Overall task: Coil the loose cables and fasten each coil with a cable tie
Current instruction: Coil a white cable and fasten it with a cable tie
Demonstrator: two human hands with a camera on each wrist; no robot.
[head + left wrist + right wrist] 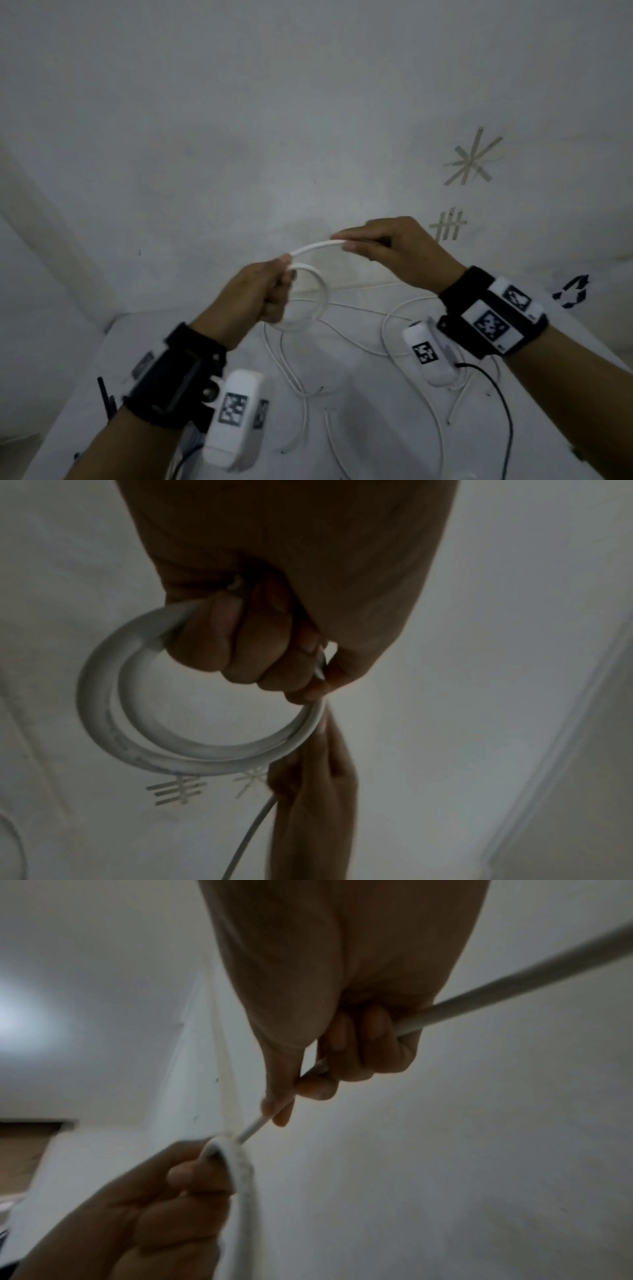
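Centre frame, above the white surface (359,383), the left hand (260,294) grips a small round coil (317,298) of smooth, stiff white cable, fingers curled through it. The right hand (394,245) pinches the cable's free run (318,247) between thumb and fingertips. Good practice here would be feeding even loops of matching size under light tension. Thinner loose cables (298,377) sprawl below.

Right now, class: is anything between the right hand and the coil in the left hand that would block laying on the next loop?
Nothing visible does. The right hand pinches the white cable, which runs freely through the air to the coil gripped by the left hand. Other loose cables lie below on the table.
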